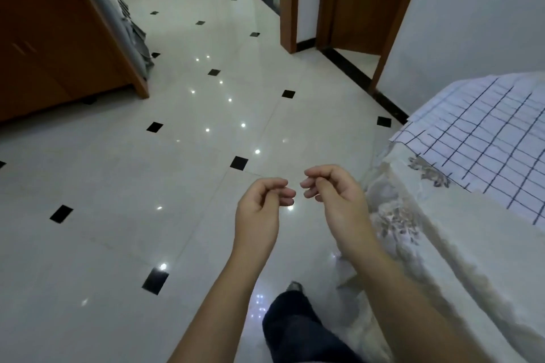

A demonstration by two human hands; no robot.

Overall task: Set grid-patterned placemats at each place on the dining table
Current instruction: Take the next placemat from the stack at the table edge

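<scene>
One grid placemat point(483, 138) is already lying on the bench point(472, 244) corner at right; both hands, left point(259, 209) and right point(336, 197), are hovering loosely curled, gripping nothing. Other places aren't showing.

Both hands hang empty over the tiled floor point(177, 186), the left hand point(259, 209) and right hand point(336, 194) loosely curled, fingertips nearly meeting. Right of the right fingers, a grid-patterned placemat point(483, 138) lies on the cloth-covered table point(472, 244)
</scene>
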